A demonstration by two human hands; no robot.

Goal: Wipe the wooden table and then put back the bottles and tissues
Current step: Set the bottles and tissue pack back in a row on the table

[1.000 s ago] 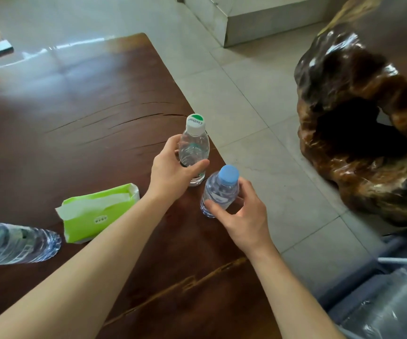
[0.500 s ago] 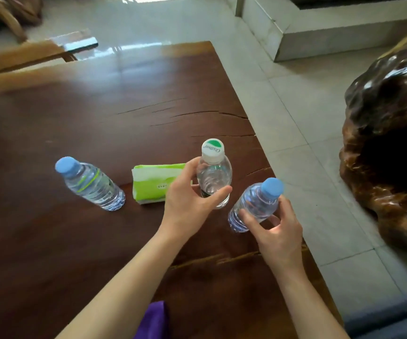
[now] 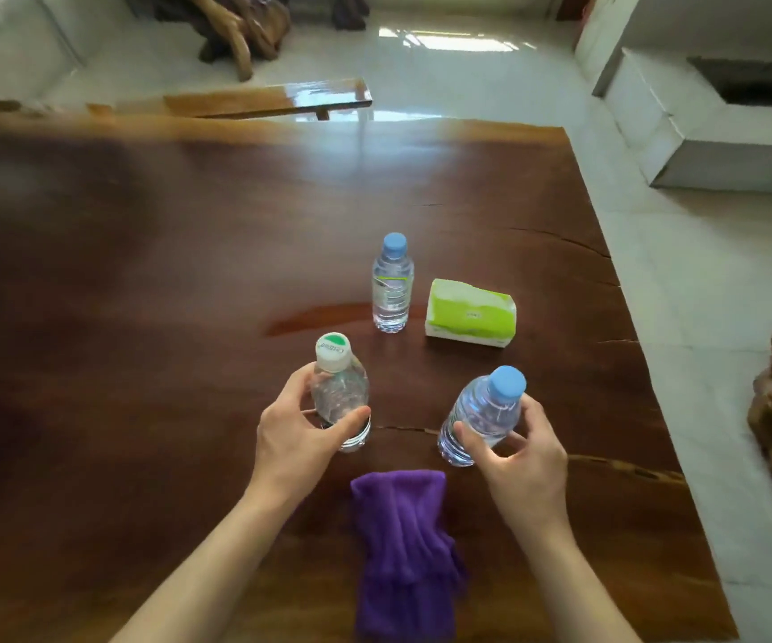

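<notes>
- The left hand (image 3: 298, 438) gripped a white-capped bottle (image 3: 340, 396), thumb and fingers wrapped around its clear body; the bottle stood near-upright on the wooden table (image 3: 143, 280).
- The right hand (image 3: 521, 457) clasped a blue-capped bottle (image 3: 481, 415), which tilted toward the right, its base at the tabletop.
- A third bottle (image 3: 392, 285), also blue-capped, stood upright farther back, apart from both hands.
- A green tissue pack (image 3: 470, 314) lay just beside that bottle, on its right.
- A purple cloth (image 3: 400, 549) lay crumpled on the near table edge, between the forearms.
</notes>
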